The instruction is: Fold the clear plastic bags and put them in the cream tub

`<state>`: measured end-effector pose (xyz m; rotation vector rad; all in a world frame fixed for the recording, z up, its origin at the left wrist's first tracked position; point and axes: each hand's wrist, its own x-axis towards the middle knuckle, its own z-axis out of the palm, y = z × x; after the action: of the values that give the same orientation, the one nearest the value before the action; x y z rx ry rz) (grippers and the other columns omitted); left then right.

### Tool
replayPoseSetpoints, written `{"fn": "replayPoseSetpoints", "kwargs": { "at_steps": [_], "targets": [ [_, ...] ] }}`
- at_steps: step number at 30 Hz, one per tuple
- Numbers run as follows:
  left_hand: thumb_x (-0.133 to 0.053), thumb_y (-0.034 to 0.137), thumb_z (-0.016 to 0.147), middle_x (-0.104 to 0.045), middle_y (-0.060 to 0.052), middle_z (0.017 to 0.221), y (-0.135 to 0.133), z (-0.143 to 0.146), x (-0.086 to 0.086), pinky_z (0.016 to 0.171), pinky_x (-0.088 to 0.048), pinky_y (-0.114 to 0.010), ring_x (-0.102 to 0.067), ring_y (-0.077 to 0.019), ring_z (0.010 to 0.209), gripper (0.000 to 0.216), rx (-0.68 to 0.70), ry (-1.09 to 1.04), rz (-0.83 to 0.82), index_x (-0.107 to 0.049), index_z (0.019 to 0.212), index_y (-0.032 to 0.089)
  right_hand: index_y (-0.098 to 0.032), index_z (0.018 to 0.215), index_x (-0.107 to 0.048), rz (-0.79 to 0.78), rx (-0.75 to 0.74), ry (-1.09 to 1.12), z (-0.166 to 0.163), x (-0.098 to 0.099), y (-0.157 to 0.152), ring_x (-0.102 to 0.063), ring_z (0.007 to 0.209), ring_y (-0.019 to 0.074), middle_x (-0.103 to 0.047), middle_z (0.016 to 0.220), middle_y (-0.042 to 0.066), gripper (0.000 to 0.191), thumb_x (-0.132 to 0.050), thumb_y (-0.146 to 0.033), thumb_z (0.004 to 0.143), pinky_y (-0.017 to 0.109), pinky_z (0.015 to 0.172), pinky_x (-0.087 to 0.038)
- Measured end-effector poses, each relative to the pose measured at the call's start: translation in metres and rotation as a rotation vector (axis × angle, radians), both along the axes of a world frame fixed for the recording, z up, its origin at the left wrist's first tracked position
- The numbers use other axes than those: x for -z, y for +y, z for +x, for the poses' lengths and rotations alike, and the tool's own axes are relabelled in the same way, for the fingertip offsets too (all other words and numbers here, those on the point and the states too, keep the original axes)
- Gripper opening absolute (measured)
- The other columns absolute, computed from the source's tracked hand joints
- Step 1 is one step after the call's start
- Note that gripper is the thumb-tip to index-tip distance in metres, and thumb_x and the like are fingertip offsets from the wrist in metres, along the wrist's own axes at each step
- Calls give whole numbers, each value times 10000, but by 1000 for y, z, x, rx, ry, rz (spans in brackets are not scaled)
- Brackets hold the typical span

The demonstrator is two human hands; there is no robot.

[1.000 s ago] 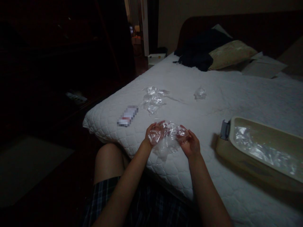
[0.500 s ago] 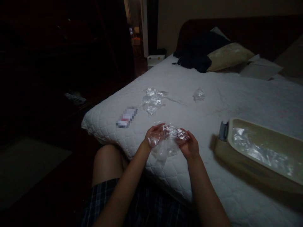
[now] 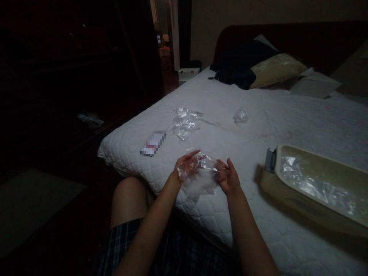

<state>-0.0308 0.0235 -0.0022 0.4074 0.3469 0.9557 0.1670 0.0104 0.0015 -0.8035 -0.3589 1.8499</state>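
Above the bed (image 3: 227, 140), on my remote view, crinkled clear plastic (image 3: 206, 164) spans my left grip (image 3: 186, 165) and right grip (image 3: 229, 178), both unclenched, fingers loosely extended. So slack a hold could let it slip.

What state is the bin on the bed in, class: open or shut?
Open: no lid covers the part of the bin in view, and shiny clear plastic shows inside.

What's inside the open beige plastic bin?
Crumpled clear plastic film shows inside the bin. Anything beneath the film is covered; the bin's right end is out of frame.
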Motion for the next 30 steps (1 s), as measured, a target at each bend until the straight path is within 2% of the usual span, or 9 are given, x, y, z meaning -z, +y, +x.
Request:
{"fn": "replayPoseSetpoints", "kwargs": {
  "at_steps": [4, 8, 13, 18, 23, 26, 30],
  "targets": [
    [-309, 257, 826, -543, -154, 1163, 0, -1, 1, 485, -483, -284, -640, -199, 665, 456, 17, 26, 33, -400, 1266, 182, -196, 784, -571, 23, -60, -69, -3, -1, -2, -594, 505, 91, -648, 640, -7, 278, -584, -469, 730, 168, 447, -495],
    [-309, 271, 827, -528, -171, 1183, -1, 0, 1, 513, -476, -282, -635, -188, 671, 479, 8, 50, 35, -363, 1292, 167, -181, 803, -597, 35, -151, -67, -5, -1, -4, -578, 496, 83, -632, 625, -12, 272, -608, -440, 718, 165, 452, -483],
    [-315, 271, 826, -549, -163, 1157, -3, 0, 0, 508, -468, -277, -627, -174, 628, 452, 27, 64, 45, -427, 1243, 141, -181, 778, -610, 152, -90, -163, -7, 4, -6, -575, 543, 58, -630, 648, -32, 175, -708, -246, 648, 132, 502, -474],
    [-334, 279, 820, -550, -173, 1153, -3, 0, 0, 512, -476, -301, -633, -200, 652, 441, 54, 74, 60, -446, 1220, 128, -193, 794, -593, 208, -15, -212, -3, 2, -5, -523, 458, 45, -604, 605, -47, 214, -716, -261, 633, 124, 411, -420],
    [-332, 333, 818, -567, -163, 1129, -1, 0, -2, 513, -484, -355, -641, -263, 704, 436, 129, 58, 14, -468, 1194, 160, -199, 857, -591, 224, -39, -247, 9, -2, -7, -472, 410, 41, -577, 558, -56, 282, -726, -240, 612, 120, 367, -375],
    [-388, 341, 799, -596, -154, 1086, -5, 3, -3, 595, -489, -393, -639, -286, 753, 408, 121, 80, 7, -514, 1136, 146, -211, 884, -605, 216, -6, -242, 18, -3, -9, -505, 455, 52, -603, 605, -48, 277, -710, -232, 629, 128, 396, -399],
    [-457, 271, 787, -623, -148, 1037, -15, 6, -5, 769, -448, -440, -631, -288, 822, 353, 114, 188, 27, -549, 1090, 114, -227, 953, -622, 149, 37, -237, 26, -9, -13, -590, 612, 118, -660, 780, -4, 286, -656, -301, 679, 205, 502, -482]
  ]
}}
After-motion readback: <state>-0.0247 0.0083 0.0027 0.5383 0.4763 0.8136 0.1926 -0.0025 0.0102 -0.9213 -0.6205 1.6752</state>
